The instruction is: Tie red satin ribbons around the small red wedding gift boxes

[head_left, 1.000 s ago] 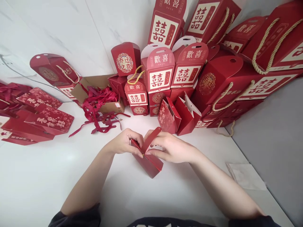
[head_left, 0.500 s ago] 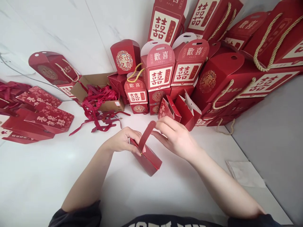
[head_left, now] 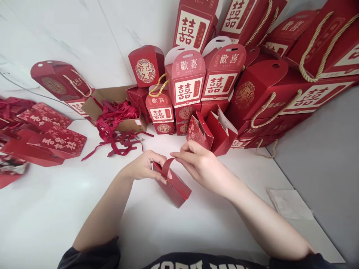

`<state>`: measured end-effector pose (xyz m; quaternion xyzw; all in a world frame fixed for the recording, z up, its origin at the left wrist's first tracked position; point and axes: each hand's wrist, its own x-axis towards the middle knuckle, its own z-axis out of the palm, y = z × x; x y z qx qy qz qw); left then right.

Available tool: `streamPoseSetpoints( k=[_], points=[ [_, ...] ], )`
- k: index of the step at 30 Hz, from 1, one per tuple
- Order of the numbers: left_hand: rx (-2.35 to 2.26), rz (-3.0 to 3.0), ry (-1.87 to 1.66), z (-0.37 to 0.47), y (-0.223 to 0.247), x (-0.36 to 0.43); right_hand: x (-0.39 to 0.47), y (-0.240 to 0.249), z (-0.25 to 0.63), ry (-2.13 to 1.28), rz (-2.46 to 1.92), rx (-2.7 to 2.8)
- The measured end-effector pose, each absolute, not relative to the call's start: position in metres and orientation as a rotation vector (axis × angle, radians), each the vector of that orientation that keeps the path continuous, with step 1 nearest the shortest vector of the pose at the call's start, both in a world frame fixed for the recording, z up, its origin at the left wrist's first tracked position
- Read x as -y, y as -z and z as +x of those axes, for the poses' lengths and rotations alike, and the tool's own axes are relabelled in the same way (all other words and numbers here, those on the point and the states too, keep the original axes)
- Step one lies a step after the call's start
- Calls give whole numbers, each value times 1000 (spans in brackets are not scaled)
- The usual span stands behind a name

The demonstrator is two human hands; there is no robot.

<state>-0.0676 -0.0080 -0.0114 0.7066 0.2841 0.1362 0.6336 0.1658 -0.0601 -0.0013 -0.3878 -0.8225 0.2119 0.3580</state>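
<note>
A small red paper gift bag stands tilted on the white table in front of me. My left hand pinches its top edge at the left end, thumb on the near side. A red strap handle rises from a small gold fastener near that thumb and curves over to the right. My right hand grips the strap's free end between thumb and fingertips, above the far side of the bag. Where that end meets the bag, if anywhere, is hidden by my fingers.
Behind stand stacked red gift boxes, some with rope handles. Two red bags stand just beyond my right hand. A cardboard box spills red ribbons. More red bags lie at left; a folded white sheet lies at right.
My right hand has moved left and slightly down, bending the strap from nearly straight into an arch over the bag. My left hand keeps its hold. At the far left edge, another patterned bag has appeared.
</note>
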Motion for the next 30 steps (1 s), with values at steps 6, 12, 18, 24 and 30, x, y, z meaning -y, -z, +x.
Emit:
streamPoseSetpoints(
  k=[6, 12, 18, 24, 30],
  points=[
    [-766, 1560, -337, -66, 9, 11, 62, -4, 162, -1304, -1019, 1874],
    [-770, 1544, -351, -66, 9, 11, 64, -4, 160, -1429, -986, 1869],
    [-754, 1557, -357, -67, 10, 11, 65, -6, 160, -1370, -956, 1874],
    [-751, 1577, -360, -67, 9, 11, 64, -8, 163, -1328, -950, 1959],
    [-712, 1568, -350, -68, 11, 11, 62, -7, 167, -1226, -899, 1998]
  ],
)
